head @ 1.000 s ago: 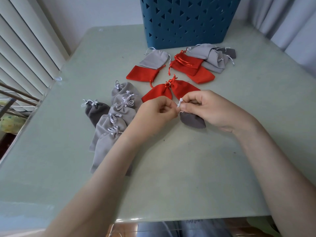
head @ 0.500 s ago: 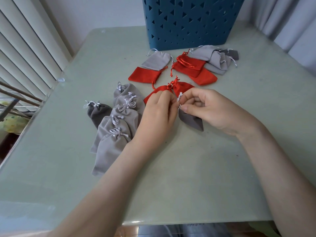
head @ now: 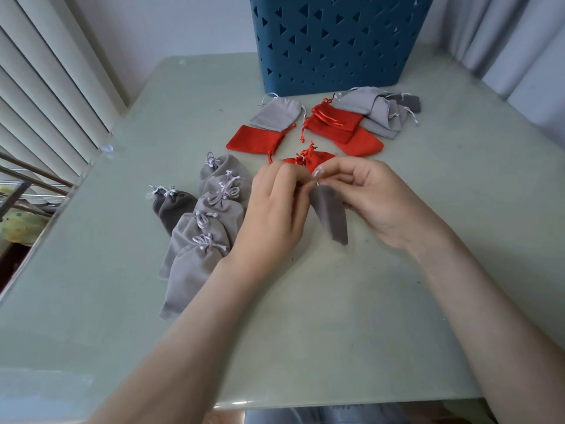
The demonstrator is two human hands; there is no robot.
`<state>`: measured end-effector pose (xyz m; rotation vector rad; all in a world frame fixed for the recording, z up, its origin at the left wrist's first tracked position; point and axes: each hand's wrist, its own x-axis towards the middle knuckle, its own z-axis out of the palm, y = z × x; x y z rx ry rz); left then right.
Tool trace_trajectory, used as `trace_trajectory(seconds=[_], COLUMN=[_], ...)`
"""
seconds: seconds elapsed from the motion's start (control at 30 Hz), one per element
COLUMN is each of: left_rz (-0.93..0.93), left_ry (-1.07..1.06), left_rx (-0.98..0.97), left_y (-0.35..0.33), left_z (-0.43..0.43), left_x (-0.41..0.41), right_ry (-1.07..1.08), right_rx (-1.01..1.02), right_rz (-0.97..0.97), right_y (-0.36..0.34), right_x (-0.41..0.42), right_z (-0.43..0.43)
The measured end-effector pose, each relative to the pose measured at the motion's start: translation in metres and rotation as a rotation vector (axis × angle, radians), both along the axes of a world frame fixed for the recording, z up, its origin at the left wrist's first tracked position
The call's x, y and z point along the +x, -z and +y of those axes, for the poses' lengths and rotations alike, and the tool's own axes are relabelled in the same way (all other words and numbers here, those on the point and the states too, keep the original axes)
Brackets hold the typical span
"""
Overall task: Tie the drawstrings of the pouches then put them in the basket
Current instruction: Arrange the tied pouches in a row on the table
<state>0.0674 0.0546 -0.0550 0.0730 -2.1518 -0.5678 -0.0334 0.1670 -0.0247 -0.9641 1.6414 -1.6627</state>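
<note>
A small dark grey pouch (head: 330, 214) hangs between my hands above the table's middle. My left hand (head: 272, 215) and my right hand (head: 367, 197) both pinch its white drawstring (head: 317, 174) at the neck. Left of my hands lies a row of tied light grey pouches (head: 198, 237), with a tied dark grey pouch (head: 174, 206) beside them. Red pouches (head: 336, 127) and untied grey pouches (head: 376, 113) lie further back. The blue perforated basket (head: 336, 41) stands at the table's far edge.
The pale green table (head: 305, 316) ends close to my body at the bottom. Window blinds (head: 46, 87) run along the left and curtains (head: 504, 41) hang at the right. A tied red pouch (head: 318, 159) sits just behind my fingers.
My hands have lifted the dark grey pouch so that it hangs more upright, and my left fingers have shifted around the drawstring. The camera has tilted down slightly.
</note>
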Motion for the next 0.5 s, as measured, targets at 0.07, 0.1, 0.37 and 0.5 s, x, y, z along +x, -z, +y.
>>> trace_trajectory(seconds=[0.07, 0.1, 0.37, 0.5], left_rz=[0.019, 0.025, 0.1, 0.127], left_ry=[0.013, 0.014, -0.007, -0.038], left_rx=[-0.009, -0.021, -0.093, -0.117], left_y=[-0.0008, -0.0012, -0.0009, 0.0004], left_z=[-0.0002, -0.0006, 0.0003, -0.0002], left_x=[0.0006, 0.0009, 0.0011, 0.0001], right_ry=[0.021, 0.027, 0.106, 0.174], right_rx=[-0.027, -0.039, -0.092, -0.086], right_rz=[0.077, 0.106, 0.269, 0.375], right_y=[-0.0018, -0.0025, -0.0041, 0.0003], right_x=[-0.0001, 0.0005, 0.0035, 0.0045], right_z=[0.0001, 0.0001, 0.0028, 0.0013])
